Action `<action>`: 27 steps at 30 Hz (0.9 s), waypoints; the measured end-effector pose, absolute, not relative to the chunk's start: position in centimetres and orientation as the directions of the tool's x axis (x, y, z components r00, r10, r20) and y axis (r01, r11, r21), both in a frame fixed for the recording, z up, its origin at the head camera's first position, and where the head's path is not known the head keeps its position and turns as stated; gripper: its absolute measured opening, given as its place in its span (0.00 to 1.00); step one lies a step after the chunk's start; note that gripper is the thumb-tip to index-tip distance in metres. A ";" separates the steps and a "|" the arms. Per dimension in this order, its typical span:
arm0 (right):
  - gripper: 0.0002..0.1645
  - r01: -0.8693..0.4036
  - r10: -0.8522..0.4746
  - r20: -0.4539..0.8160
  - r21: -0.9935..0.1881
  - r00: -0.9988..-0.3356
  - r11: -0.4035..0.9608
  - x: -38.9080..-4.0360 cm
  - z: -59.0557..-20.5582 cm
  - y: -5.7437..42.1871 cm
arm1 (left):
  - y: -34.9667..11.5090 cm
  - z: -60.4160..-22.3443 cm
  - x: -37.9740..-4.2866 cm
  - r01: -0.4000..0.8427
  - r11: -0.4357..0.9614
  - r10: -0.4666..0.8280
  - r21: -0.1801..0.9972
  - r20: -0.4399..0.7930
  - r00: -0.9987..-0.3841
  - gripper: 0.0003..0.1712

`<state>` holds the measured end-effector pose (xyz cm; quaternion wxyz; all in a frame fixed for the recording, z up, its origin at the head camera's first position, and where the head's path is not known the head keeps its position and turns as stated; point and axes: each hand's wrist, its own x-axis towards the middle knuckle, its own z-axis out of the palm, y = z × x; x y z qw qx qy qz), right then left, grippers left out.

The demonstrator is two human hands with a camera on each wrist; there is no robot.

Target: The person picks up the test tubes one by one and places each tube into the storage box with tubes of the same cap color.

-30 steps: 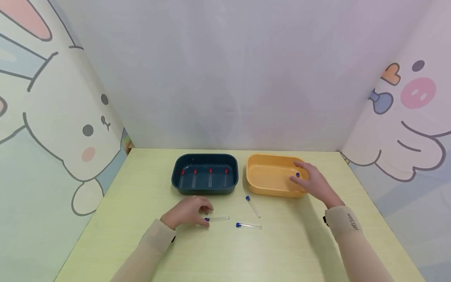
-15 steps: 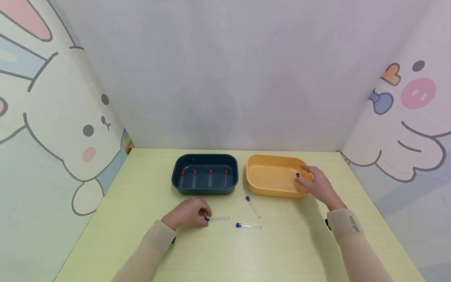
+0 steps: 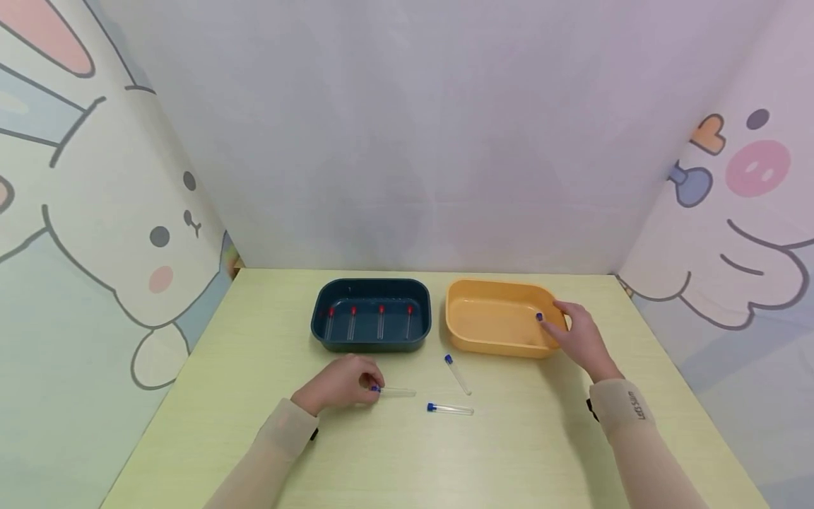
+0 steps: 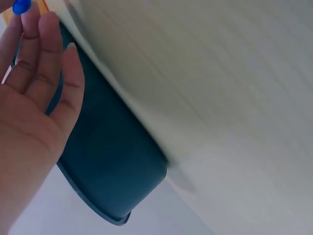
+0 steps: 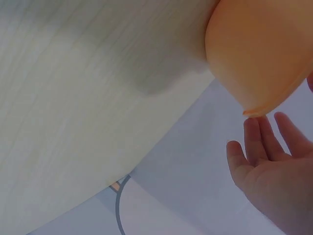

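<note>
Thumb and fingertips of my left hand (image 3: 343,383) pinch the blue cap of a clear test tube (image 3: 399,392), whose body points right. In the left wrist view, that blue cap (image 4: 21,6) shows at the fingertips, at the top left corner. My right hand (image 3: 581,341) is at the right end of the yellow tray (image 3: 496,348), fingers loosely spread around its rim. Just by the right thumb, a blue cap (image 3: 539,317) shows inside the tray. The right wrist view has the fingertips (image 5: 252,125) right at the rim, mostly straight.
Two more blue-capped test tubes lie on the table: a slanted tube (image 3: 459,376) and a level tube (image 3: 451,409). The dark blue tray (image 3: 372,347) at back left holds several red-capped tubes (image 3: 381,322) in a row. Printed curtains surround the table.
My left fingers have closed on the tube's cap, and the tube has shifted slightly away from me. My right hand has drawn rightward, from over the yellow tray to its right rim.
</note>
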<state>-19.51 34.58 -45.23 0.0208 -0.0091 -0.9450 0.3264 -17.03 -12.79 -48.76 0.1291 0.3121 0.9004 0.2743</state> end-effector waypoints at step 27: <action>0.34 0.085 0.132 0.028 -0.631 -0.991 0.771 -19.6 -47.1 35.5 | -9.4 -41.9 -17.5 0.567 0.592 0.639 0.573 0.094 -0.763 0.06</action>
